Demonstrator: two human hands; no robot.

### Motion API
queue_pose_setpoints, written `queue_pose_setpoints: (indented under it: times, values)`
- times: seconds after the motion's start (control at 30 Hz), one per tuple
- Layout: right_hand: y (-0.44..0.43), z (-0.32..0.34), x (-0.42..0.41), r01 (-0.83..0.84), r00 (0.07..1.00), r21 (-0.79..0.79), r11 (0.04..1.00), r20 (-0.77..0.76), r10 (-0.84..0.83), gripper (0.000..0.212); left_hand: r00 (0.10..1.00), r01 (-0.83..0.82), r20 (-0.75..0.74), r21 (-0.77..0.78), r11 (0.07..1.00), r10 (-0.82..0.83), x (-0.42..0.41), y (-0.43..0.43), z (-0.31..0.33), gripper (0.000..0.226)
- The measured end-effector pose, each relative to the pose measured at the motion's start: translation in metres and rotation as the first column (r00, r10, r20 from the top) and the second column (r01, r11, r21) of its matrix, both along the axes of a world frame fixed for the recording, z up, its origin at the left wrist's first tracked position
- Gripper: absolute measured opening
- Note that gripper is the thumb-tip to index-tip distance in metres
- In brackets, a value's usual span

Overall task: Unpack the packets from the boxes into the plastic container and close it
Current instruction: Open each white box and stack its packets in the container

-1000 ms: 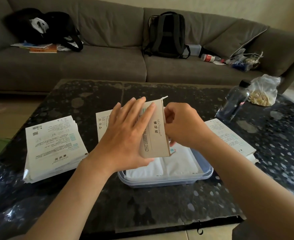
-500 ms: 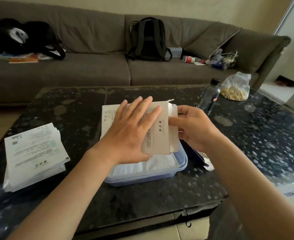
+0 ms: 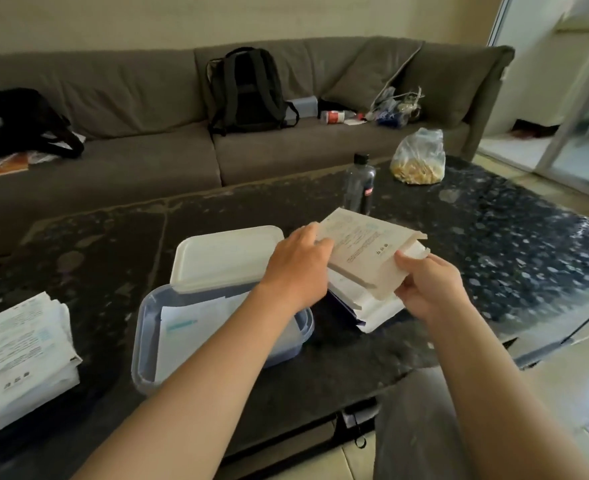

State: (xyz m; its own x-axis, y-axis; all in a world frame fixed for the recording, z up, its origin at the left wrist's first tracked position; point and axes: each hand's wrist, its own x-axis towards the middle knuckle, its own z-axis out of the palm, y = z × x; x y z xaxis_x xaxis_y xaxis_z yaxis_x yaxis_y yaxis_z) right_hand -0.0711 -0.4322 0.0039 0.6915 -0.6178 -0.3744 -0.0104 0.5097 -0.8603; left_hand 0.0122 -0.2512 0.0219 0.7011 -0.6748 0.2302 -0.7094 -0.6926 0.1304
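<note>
I hold a flat beige box with printed text between both hands, to the right of the container. My left hand grips its left edge and my right hand grips its near right corner. It hovers just above a pile of flattened boxes on the table. The clear plastic container stands open in the middle, with white packets inside. Its white lid leans on the container's far rim.
A stack of white boxes lies at the left table edge. A dark bottle and a plastic bag of snacks stand at the far right. Behind the black speckled table is a grey sofa with a backpack.
Both hands have carried the beige box from above the container to the right, over the pile of flattened boxes, and turned it flat. The view has swung right.
</note>
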Motion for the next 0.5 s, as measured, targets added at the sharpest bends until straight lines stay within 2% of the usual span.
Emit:
queue_pose_setpoints:
  times: [0.13, 0.2, 0.33, 0.43, 0.5]
  values:
    - [-0.008, -0.020, 0.001, 0.055, 0.995, 0.020, 0.998, -0.082, -0.053, 0.011, 0.992, 0.028, -0.126, 0.134, 0.991, -0.011, -0.005, -0.017, -0.013, 0.040]
    - [-0.010, -0.023, 0.004, 0.054, 0.991, -0.019, 0.998, -0.121, -0.055, 0.009, 0.984, 0.030, -0.181, 0.171, 0.985, 0.001, -0.007, -0.021, -0.017, 0.041]
    - [-0.010, -0.029, 0.006, -0.027, 0.973, -0.229, 0.973, -0.230, -0.027, 0.002, 0.976, 0.018, -0.218, 0.196, 0.980, 0.025, -0.007, -0.021, -0.020, 0.046]
    - [-0.008, -0.034, 0.006, -0.108, 0.938, -0.414, 0.904, -0.344, -0.046, 0.007, 0.970, 0.023, -0.241, 0.205, 0.979, 0.028, -0.006, -0.018, -0.020, 0.052]
    - [-0.006, -0.034, 0.007, -0.154, 0.912, -0.482, 0.863, -0.405, -0.063, 0.007, 0.961, 0.036, -0.275, 0.214, 0.976, 0.025, -0.006, -0.015, -0.020, 0.055]
